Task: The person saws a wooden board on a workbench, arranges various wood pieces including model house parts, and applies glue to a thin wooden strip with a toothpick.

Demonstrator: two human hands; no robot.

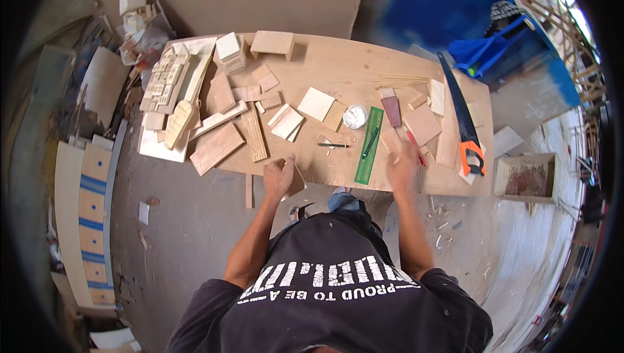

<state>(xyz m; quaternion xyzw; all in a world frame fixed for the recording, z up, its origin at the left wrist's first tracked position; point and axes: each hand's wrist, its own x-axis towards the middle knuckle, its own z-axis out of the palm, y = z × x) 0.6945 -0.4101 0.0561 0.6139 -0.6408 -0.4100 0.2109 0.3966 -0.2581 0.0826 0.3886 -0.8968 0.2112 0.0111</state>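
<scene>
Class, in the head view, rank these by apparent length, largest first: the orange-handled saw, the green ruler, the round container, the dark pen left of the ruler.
1. Saw
2. Green ruler
3. Dark pen and round container: too alike to rank surely

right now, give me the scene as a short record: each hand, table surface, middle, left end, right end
left hand: at near edge of the table, by a wooden piece; grip unclear
right hand: blurred, beside a red tool; grip unclear
surface: strewn with wood boards
middle: green ruler, round container with white contents
left end: wooden model with window cut-outs
right end: orange-handled saw
</scene>
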